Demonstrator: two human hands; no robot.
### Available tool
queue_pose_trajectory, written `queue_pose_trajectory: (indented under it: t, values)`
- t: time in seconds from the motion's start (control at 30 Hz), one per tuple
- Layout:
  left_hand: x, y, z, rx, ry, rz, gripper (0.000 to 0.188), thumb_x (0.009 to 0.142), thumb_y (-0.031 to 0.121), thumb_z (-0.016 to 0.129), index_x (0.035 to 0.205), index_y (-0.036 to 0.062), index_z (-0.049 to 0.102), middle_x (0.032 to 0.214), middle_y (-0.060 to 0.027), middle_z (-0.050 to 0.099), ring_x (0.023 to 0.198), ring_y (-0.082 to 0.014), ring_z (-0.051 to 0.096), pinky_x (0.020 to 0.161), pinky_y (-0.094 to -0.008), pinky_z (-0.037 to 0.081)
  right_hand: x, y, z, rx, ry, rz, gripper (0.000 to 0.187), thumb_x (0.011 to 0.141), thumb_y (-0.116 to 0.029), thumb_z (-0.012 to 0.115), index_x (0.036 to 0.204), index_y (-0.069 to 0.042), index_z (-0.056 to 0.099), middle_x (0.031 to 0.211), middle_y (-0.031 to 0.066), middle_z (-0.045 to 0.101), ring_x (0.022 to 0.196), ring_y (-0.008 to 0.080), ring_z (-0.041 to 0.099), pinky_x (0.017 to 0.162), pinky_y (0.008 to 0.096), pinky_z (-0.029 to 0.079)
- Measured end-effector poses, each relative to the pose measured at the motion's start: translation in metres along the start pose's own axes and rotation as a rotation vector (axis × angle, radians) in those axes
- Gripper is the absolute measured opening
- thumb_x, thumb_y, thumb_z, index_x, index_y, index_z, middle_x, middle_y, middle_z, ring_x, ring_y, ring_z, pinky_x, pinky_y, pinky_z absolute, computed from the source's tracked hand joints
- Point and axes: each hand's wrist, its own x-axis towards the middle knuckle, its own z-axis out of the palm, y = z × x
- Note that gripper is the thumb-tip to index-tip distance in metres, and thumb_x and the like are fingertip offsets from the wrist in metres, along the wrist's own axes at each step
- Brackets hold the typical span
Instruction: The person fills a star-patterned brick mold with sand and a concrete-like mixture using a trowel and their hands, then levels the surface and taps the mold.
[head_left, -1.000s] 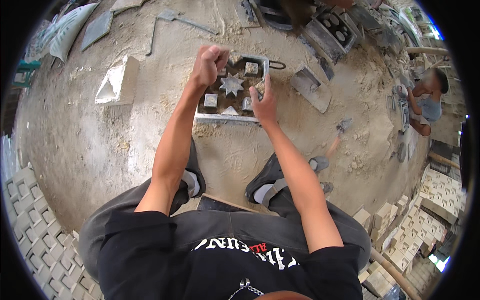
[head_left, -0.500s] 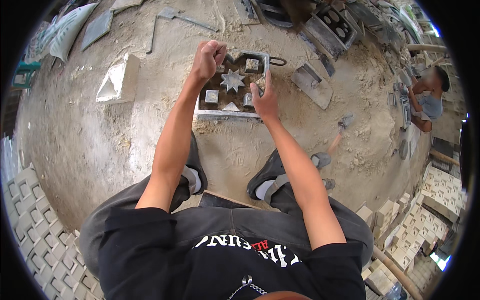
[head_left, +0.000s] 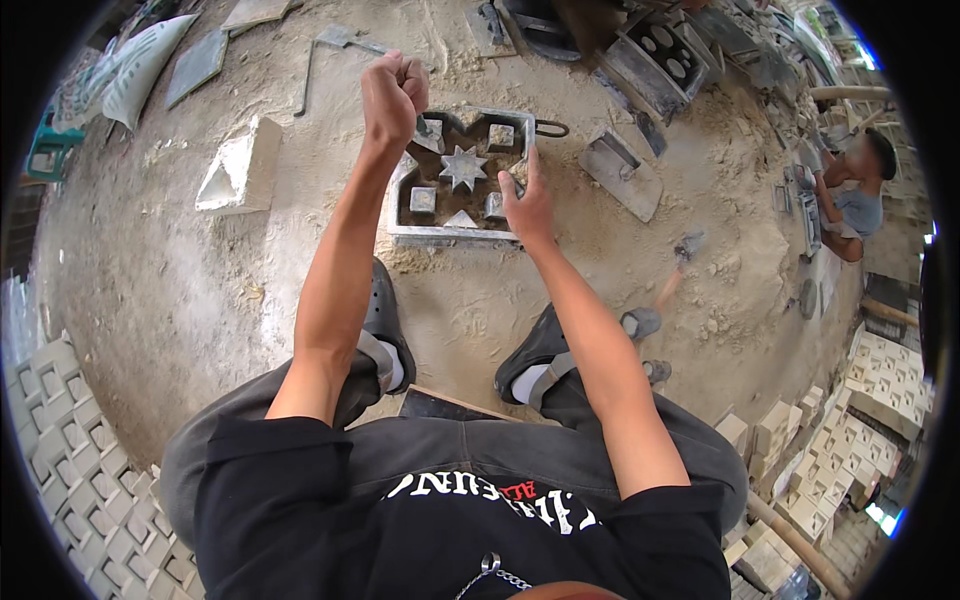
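A square metal mould (head_left: 455, 238) lies on the sandy floor in front of my feet. Inside it are a star-shaped block (head_left: 463, 170) at the centre and several small square blocks, with dark gaps of sandy material around them. My left hand (head_left: 395, 95) is a closed fist above the mould's far left corner. A small dark piece shows below the fist, but what it grips is mostly hidden. At the mould's right wall, my right hand (head_left: 530, 208) rests with fingers stretched along the rim and thumb apart on the inner side.
A pale hollow block (head_left: 240, 170) stands to the left. To the right lie a flat plate with a handle (head_left: 622, 175) and a wooden-handled trowel (head_left: 680, 268). Patterned blocks (head_left: 75, 450) are stacked at lower left. Another person (head_left: 858, 200) squats at far right.
My left fist has moved left and farther away, off the mould's middle toward its far left corner. My right hand has stayed at the right wall, shifting only slightly.
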Motion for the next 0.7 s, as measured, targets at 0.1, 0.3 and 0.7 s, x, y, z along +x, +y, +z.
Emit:
queue_pose_trajectory:
  t: [0.1,0.3,0.7]
  values:
    - [-0.003,0.011,-0.003,0.035,-0.087,-0.046,0.046,0.092,0.04,0.024,0.053,0.0155,0.025,0.046,0.0023,0.024,0.043,-0.012,0.018,0.042,-0.0306,0.014,-0.001,-0.008,-0.004,-0.04,-0.038,0.046,0.074,0.09,-0.046,0.055,0.148,-0.011,0.026,0.132,0.0279,0.05,0.122,0.0423,0.048,0.101,0.045,0.039]
    - [-0.018,-0.061,-0.03,0.057,-0.089,-0.107,0.043,0.091,0.031,0.029,0.052,0.0122,0.028,0.047,0.0016,0.029,0.044,-0.0099,0.026,0.043,-0.0299,0.019,-0.005,-0.01,-0.004,-0.042,-0.025,-0.007,0.074,0.091,-0.048,0.053,0.149,-0.011,0.025,0.135,0.0275,0.047,0.124,0.0413,0.046,0.102,0.0443,0.038]
    - [-0.013,-0.052,-0.03,0.054,-0.167,-0.159,0.042,0.089,0.031,0.031,0.051,0.0123,0.027,0.047,0.0022,0.027,0.044,-0.0105,0.022,0.043,-0.0303,0.018,-0.003,-0.006,-0.001,0.004,0.0,-0.045,0.072,0.09,-0.043,0.055,0.149,-0.013,0.026,0.137,0.0263,0.046,0.126,0.0409,0.045,0.104,0.0434,0.037]
